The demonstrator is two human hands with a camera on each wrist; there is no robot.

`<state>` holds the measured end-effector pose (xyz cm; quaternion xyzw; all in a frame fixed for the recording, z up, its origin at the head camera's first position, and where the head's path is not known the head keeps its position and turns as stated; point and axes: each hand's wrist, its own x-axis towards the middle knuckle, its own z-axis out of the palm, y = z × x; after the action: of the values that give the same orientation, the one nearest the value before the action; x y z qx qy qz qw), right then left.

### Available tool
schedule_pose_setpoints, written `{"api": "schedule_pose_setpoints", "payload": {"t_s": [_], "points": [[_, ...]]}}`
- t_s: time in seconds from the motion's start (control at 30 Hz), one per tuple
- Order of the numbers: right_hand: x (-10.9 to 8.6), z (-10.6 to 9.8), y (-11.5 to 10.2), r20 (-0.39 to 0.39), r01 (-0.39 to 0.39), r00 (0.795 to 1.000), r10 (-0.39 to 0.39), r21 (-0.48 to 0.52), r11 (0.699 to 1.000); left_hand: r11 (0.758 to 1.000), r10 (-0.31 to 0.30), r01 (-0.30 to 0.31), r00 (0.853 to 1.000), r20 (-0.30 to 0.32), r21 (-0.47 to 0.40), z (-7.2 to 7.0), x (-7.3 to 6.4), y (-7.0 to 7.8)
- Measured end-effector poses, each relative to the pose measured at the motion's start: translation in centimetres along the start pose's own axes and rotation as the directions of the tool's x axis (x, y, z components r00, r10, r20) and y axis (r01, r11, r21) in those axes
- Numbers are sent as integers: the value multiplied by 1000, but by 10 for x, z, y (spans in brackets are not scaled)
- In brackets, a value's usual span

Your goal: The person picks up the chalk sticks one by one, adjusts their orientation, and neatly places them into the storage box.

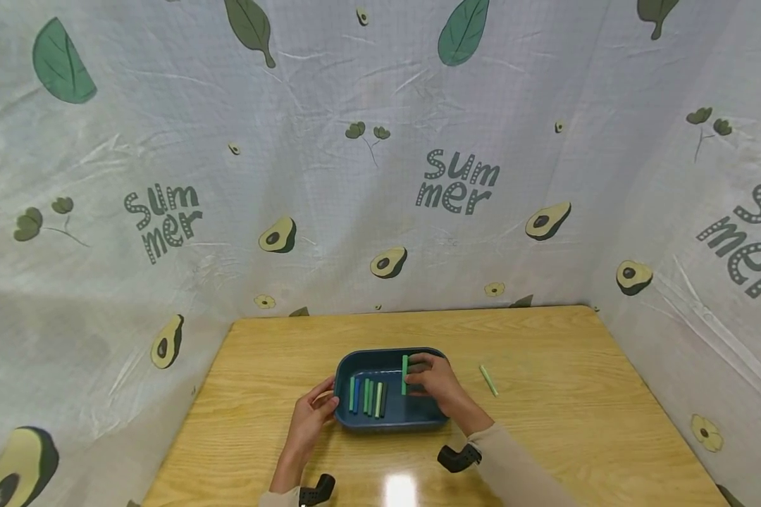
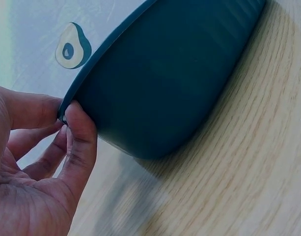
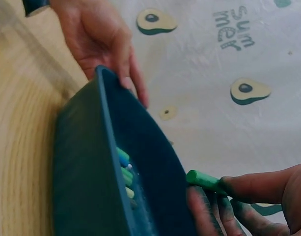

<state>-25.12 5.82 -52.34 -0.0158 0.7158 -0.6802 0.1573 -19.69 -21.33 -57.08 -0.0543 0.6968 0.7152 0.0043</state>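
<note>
A dark blue tray (image 1: 412,425) stands on the table. My left hand (image 1: 307,421) pinches its left rim between thumb and fingers, seen close up in the left wrist view. Over the tray's right part, my right hand (image 1: 437,386) holds a green chalk stick (image 1: 404,374) between thumb and fingers; in the right wrist view the chalk's end sticks out past the fingertips, which look stained green. On the tray's left floor several chalk sticks lie side by side, among them a blue chalk (image 1: 356,396), a pale yellow-green chalk (image 1: 378,399) and a dark chalk (image 1: 383,400).
One light green chalk stick (image 1: 489,380) lies on the wooden table (image 1: 545,422), right of the tray. A printed cloth (image 1: 330,211) with avocados and leaves hangs behind and beside the table. Each wrist wears a black device (image 1: 459,458).
</note>
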Motion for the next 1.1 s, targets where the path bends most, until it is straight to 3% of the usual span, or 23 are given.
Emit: {"api": "schedule_pose_setpoints", "payload": {"t_s": [0.43, 1.1], "points": [[9, 15, 9, 63, -27, 997, 33, -88, 996, 1000, -27, 27, 1000, -16, 5, -1, 2, 1], [27, 22, 23, 31, -121, 991, 128, -184, 975, 1000, -28, 28, 999, -16, 4, 0, 2, -1]]}}
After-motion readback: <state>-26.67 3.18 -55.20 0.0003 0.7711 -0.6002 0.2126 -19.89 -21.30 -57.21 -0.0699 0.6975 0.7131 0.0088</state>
